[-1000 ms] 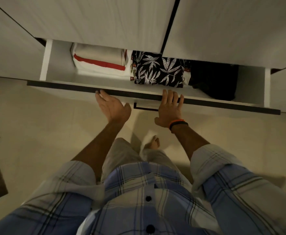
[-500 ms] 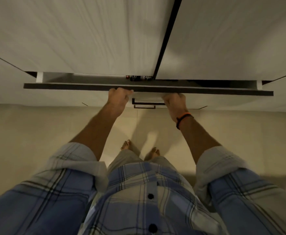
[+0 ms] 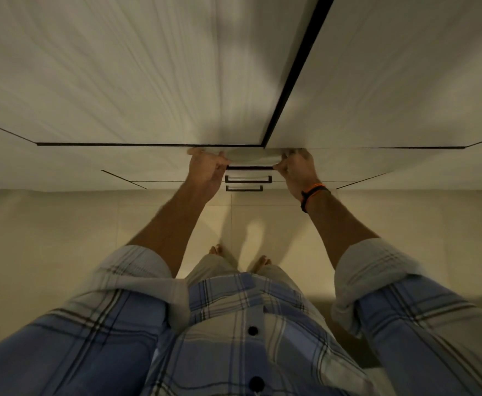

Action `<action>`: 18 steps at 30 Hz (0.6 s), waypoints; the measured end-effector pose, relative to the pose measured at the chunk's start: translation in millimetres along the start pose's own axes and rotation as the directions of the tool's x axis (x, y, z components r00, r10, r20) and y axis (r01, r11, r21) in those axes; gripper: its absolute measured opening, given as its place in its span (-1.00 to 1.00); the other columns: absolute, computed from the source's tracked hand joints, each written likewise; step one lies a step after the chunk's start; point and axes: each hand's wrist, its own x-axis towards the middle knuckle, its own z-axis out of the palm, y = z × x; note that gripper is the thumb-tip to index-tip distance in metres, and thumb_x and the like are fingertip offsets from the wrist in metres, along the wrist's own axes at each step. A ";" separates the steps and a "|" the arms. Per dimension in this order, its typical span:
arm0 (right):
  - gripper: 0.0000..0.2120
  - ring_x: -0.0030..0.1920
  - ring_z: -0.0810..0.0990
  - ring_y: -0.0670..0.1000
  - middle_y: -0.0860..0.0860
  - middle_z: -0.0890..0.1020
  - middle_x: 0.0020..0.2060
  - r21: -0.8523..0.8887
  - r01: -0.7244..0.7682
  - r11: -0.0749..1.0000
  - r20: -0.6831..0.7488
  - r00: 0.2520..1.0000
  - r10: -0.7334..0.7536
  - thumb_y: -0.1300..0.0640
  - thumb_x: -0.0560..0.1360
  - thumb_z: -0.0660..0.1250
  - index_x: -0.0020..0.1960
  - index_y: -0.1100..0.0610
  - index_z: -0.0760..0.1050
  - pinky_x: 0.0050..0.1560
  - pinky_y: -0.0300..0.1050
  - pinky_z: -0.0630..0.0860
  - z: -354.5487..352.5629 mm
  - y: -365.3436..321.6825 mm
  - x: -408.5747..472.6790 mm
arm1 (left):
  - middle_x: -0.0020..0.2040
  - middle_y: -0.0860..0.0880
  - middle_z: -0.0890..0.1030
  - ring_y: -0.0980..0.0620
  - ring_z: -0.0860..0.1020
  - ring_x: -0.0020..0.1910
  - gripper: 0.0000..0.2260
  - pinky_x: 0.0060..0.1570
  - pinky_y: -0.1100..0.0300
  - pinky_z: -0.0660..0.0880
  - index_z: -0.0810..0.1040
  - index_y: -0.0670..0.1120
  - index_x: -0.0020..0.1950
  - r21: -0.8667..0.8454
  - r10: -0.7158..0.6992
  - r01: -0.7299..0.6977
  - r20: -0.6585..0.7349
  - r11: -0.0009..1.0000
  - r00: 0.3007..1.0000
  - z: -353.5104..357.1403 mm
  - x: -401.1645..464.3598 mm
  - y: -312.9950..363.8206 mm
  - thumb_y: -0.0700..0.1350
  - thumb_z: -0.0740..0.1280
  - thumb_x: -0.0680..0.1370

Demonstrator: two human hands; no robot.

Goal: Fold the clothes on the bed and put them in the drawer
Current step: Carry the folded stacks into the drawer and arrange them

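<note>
1. Left hand [image 3: 205, 172] pressed against the pale wood-grain drawer front [image 3: 251, 158], fingers curled with the knuckles on the panel, just left of the thin dark bar handle [image 3: 250, 168]; nothing held in it.
2. Right hand [image 3: 298, 171] set against the same front just right of that handle, fingers curled, fingertips [image 3: 279, 167] touching or nearly touching the handle's right end; whether anything is actually gripped cannot be told.
3. Orange and black wristbands [image 3: 312, 191] worn on the right wrist, below and to the right of the handle.
4. Drawer front sitting flush with the neighbouring panels, only thin dark seams showing around it; clothes out of sight, no fabric visible at any seam.
5. Two more dark bar handles [image 3: 248, 180] stacked directly below the first, on lower drawer fronts.
6. Tall pale wardrobe doors [image 3: 119, 81] rising above the handle, split by one dark vertical gap [image 3: 294, 72] that ends just above and right of it.
7. Beige tiled floor [image 3: 62, 238] spreading below the handle, with shadows of both arms falling across it.
8. Bare feet [image 3: 241, 257] planted on the tiles straight below the handle, well apart from the cabinet base.
9. Blue and cream plaid shirt [image 3: 234, 324] with rolled sleeves filling the bottom of the view, far below the handle.
10. Open floor lying left and right of the feet, between the body and the cabinet base.
</note>
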 end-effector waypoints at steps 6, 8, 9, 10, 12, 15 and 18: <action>-0.35 0.34 0.40 0.03 0.04 0.41 0.37 0.095 -0.022 0.995 0.066 0.998 0.016 0.61 0.39 0.14 0.40 0.19 0.29 -0.01 -0.13 0.55 -2.0 3.5 -3.4 | 0.10 -0.10 0.46 -0.02 0.50 0.18 -0.47 0.27 0.16 0.44 0.26 -0.11 0.28 -0.038 -0.034 0.034 -0.016 0.999 0.999 0.5 7.7 4.2 -0.59 0.18 0.46; -0.34 0.39 0.34 0.05 0.04 0.36 0.42 0.107 -0.016 0.994 0.068 0.998 0.009 0.61 0.39 0.13 0.38 0.14 0.28 -0.06 -0.18 0.55 -1.8 3.5 -5.1 | 0.00 -0.09 0.47 -0.02 0.50 0.12 -0.49 0.31 0.13 0.43 0.25 -0.10 0.25 -0.058 -0.035 0.034 -0.022 0.998 0.999 -0.2 12.1 3.5 -0.59 0.19 0.46; -0.34 0.41 0.33 0.06 0.04 0.35 0.43 0.096 -0.012 0.995 0.073 0.997 0.005 0.62 0.39 0.13 0.38 0.14 0.28 -0.09 -0.21 0.56 -0.9 3.5 -4.2 | -0.01 -0.09 0.48 -0.02 0.51 0.12 -0.48 0.28 0.13 0.46 0.26 -0.11 0.26 -0.063 -0.032 0.031 -0.016 0.998 0.999 -2.5 15.0 4.7 -0.58 0.20 0.46; -0.35 0.43 0.32 0.07 0.04 0.34 0.44 0.086 -0.020 0.996 0.075 0.997 0.013 0.61 0.39 0.14 0.39 0.15 0.28 -0.12 -0.24 0.58 -1.7 3.9 -4.3 | 0.01 -0.10 0.48 -0.02 0.52 0.11 -0.48 0.22 0.16 0.50 0.28 -0.13 0.29 -0.046 -0.046 0.045 -0.003 0.998 0.999 -4.5 14.4 5.6 -0.57 0.21 0.45; -0.36 0.43 0.34 0.09 0.05 0.34 0.45 0.067 -0.030 0.997 0.078 0.997 0.025 0.60 0.40 0.15 0.40 0.17 0.29 -0.14 -0.26 0.59 -4.0 2.5 -4.3 | 0.02 -0.13 0.49 0.01 0.55 0.04 -0.55 0.04 0.24 0.57 0.32 -0.17 0.26 0.088 -0.050 0.046 0.039 0.995 0.998 -11.1 13.6 7.1 -0.53 0.25 0.46; -0.44 0.40 0.42 0.19 0.16 0.44 0.33 0.017 -0.087 0.996 0.032 0.996 0.087 0.49 0.51 0.16 0.49 0.27 0.21 0.00 -0.17 0.58 -10.8 -1.3 -1.3 | 0.05 -0.15 0.50 0.00 0.53 0.07 -0.60 0.09 0.15 0.54 0.33 -0.15 0.21 0.291 -0.040 0.030 0.027 0.956 0.999 -22.1 12.3 8.2 -0.43 0.35 0.47; -0.37 0.38 0.45 0.16 0.14 0.46 0.32 -0.092 -0.067 0.993 0.057 0.996 0.073 0.47 0.49 0.25 0.53 0.30 0.16 -0.03 -0.21 0.59 -16.0 -1.8 -4.7 | 0.09 -0.06 0.58 -0.01 0.54 0.22 -0.43 0.16 0.03 0.48 0.31 -0.11 0.40 0.310 -0.059 0.057 -0.003 0.949 0.998 -28.7 4.0 14.1 -0.35 0.41 0.45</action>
